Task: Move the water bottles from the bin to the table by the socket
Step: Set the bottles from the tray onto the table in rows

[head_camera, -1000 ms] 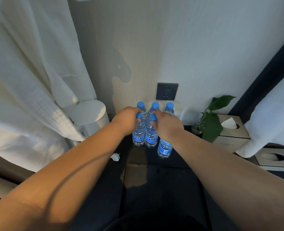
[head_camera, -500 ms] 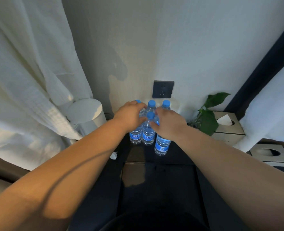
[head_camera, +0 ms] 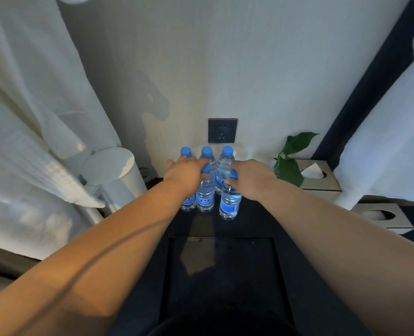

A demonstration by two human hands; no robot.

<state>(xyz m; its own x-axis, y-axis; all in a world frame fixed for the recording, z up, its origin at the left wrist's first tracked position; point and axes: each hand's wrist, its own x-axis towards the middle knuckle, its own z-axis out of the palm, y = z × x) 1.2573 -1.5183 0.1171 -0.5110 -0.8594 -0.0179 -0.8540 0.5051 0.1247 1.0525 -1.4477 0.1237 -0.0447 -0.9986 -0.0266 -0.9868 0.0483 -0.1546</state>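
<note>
Several clear water bottles with blue caps and blue labels stand in a cluster on the dark table (head_camera: 249, 229), right below the dark wall socket (head_camera: 222, 130). Three caps of the back row (head_camera: 207, 151) show behind my hands. My left hand (head_camera: 186, 174) curls over the tops of the front left bottles (head_camera: 205, 198), with one cap showing under its fingers. My right hand (head_camera: 252, 180) grips the cap of the front right bottle (head_camera: 230, 202), which is upright, a small gap away from the others.
A white lidded bin (head_camera: 113, 170) stands left of the table, under a white curtain (head_camera: 31, 117). A green plant (head_camera: 290, 163) and a tissue box (head_camera: 322, 183) sit right of the bottles. Another box (head_camera: 383, 217) lies further right. A dark flap (head_camera: 223, 275) lies nearer me.
My hands have drawn apart. The right hand has shifted its bottle rightwards, opening a gap beside the cluster. The left hand stays on the front left bottles.
</note>
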